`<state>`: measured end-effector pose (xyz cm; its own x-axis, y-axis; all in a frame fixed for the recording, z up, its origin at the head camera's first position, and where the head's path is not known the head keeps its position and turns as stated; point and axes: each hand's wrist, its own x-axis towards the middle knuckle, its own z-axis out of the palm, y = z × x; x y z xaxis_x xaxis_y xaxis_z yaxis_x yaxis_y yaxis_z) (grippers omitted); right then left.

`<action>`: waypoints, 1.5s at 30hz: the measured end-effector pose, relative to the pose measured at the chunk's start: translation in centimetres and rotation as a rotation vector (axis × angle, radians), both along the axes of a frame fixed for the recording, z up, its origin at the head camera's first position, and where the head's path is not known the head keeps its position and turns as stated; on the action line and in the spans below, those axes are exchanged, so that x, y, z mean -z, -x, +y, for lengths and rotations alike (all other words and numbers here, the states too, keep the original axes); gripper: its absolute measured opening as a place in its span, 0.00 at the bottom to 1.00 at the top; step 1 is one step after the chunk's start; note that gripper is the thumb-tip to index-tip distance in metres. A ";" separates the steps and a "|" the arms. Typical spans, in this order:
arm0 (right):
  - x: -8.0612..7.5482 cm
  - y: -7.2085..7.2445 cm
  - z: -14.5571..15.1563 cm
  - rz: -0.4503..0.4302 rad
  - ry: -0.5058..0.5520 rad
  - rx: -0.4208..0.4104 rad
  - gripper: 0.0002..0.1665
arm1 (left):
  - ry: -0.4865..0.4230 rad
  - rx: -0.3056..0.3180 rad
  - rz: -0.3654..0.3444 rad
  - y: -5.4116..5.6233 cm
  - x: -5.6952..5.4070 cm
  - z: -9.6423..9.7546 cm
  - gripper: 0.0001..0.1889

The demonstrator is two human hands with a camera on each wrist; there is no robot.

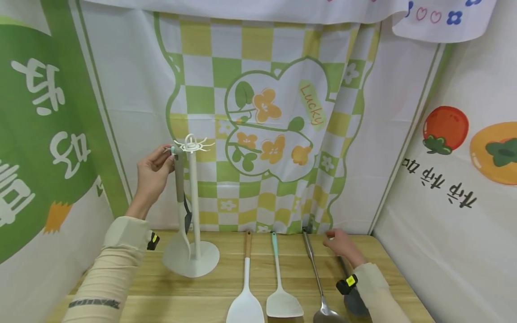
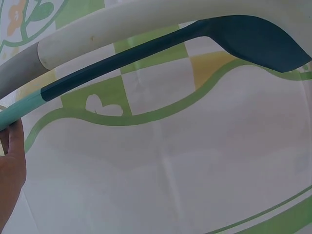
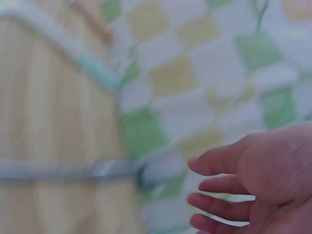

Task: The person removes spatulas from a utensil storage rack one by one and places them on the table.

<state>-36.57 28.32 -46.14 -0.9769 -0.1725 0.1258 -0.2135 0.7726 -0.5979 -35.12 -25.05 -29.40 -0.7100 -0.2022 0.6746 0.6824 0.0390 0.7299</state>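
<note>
My left hand [image 1: 153,172] is raised at the top of a cream utensil stand [image 1: 195,197], pinching the mint handle end of a dark teal spatula [image 2: 243,39]. In the left wrist view, the fingers [image 2: 17,141] meet its mint handle at the left edge. Beside it on the stand hangs a grey-handled utensil [image 1: 179,179] with a pale head, which partly covers the dark spatula in the head view. My right hand [image 1: 345,246] is by the table's back edge with nothing in its grasp. In the right wrist view, its fingers [image 3: 222,207] are spread and loosely bent.
On the wooden table [image 1: 202,305] lie a white turner [image 1: 246,307] with a wooden handle, a pale turner [image 1: 282,303] with a mint handle and a metal spoon [image 1: 317,273]. A dark utensil [image 1: 355,303] lies partly under the right forearm. Patterned curtain cloth [image 1: 282,202] hangs behind.
</note>
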 end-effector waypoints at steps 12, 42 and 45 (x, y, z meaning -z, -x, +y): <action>-14.0 1.7 -15.0 0.277 0.144 -0.285 0.20 | 0.007 -0.008 0.014 -0.1 -0.1 0.1 0.18; -23.0 3.1 -31.5 0.785 -0.015 -0.529 0.14 | 0.056 -0.054 -0.026 -0.1 0.2 0.2 0.20; -23.4 3.0 -31.9 0.788 -0.016 -0.535 0.12 | 0.032 -0.049 -0.047 -0.1 0.8 0.0 0.22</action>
